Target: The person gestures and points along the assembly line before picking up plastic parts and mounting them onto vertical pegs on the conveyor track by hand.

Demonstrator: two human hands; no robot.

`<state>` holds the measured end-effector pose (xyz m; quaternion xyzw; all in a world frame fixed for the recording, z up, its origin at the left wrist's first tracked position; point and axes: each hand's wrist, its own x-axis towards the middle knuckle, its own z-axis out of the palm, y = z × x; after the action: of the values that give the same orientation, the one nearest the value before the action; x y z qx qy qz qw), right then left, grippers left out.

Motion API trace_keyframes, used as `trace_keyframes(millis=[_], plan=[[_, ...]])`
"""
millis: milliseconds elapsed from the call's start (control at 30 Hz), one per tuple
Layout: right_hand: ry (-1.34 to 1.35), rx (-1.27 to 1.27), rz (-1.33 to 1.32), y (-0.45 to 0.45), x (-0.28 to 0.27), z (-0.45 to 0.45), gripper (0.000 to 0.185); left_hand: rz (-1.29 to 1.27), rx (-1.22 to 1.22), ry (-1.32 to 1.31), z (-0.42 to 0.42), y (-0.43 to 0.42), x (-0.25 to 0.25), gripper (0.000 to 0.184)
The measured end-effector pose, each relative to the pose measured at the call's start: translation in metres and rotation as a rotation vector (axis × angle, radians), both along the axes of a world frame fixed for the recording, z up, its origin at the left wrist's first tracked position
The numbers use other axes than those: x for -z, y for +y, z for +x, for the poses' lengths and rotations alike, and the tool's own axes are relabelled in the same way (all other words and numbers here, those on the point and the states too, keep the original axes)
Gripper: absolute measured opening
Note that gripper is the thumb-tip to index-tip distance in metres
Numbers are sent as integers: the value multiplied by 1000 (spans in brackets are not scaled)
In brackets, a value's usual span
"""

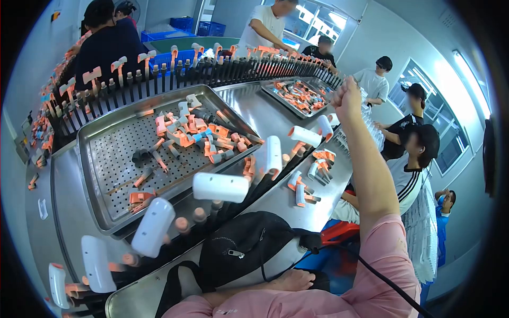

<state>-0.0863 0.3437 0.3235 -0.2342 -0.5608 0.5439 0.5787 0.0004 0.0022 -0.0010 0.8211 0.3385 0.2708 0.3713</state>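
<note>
My right hand (pixel 347 98) is raised at the far end of my outstretched arm, beside the conveyor line. Its fingers are closed, and anything inside them is hidden. Low over my lap, my left hand (pixel 294 280) has its fingers curled in next to dark cloth; what they hold, if anything, cannot be made out. A black bag (pixel 246 246) lies just behind it. White glossy covers (pixel 220 187) sit on posts of the moving line in front of me. Orange and grey parts (pixel 185 130) are heaped in a perforated metal tray (pixel 108 143).
A second tray (pixel 305 113) of orange parts stands farther back. Small parts (pixel 302 193) lie on the metal table (pixel 268 212) near my arm. Black posts (pixel 159 79) curve around behind the trays. Several people are at the line, left, back and right. A black cable (pixel 384 283) crosses my sleeve.
</note>
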Motion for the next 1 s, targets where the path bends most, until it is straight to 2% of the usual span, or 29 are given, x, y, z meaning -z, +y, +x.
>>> trace_keyframes(millis=[100, 167, 267, 367, 467, 500, 567, 667, 767, 833, 867, 967, 1000], plan=[[-165, 67, -70, -10, 43, -5, 41, -5, 17, 31, -2, 0, -4, 24], [-101, -73, -147, -16, 39, -6, 41, -5, 8, 27, -3, 3, -4, 24], [-12, -4, -40, -19, 13, -13, 42, -4, -3, -13, -2, 0, 0, 23], [38, -45, -5, -15, -14, -7, 45, 2, 7, -24, -1, 1, -1, 23], [-6, 83, -7, -12, 9, -7, 43, -21, 26, 1, -1, 2, -2, 22], [-79, 158, 7, 3, 37, -6, 42, -34, 35, 12, 0, 2, -1, 22], [-104, 23, -178, -9, 41, -5, 41, -42, 33, 10, 0, 6, 1, 22], [-90, -78, -62, -11, 25, -13, 43, -44, 27, -11, 1, 2, 3, 22], [12, -1, -14, -9, -16, -15, 43, 11, -18, -77, 3, 1, 5, 19], [19, 22, 10, -1, -17, -5, 44, 102, -81, -193, 6, 0, 12, 17], [22, 32, 20, 4, -13, -4, 44, 120, -79, -188, 7, 0, 15, 17], [-90, 171, -209, 8, 36, 1, 45, 126, -36, -131, 7, 2, 13, 17], [-53, 75, -163, 11, 41, 7, 45, 97, 3, -83, 4, 4, 7, 18]])
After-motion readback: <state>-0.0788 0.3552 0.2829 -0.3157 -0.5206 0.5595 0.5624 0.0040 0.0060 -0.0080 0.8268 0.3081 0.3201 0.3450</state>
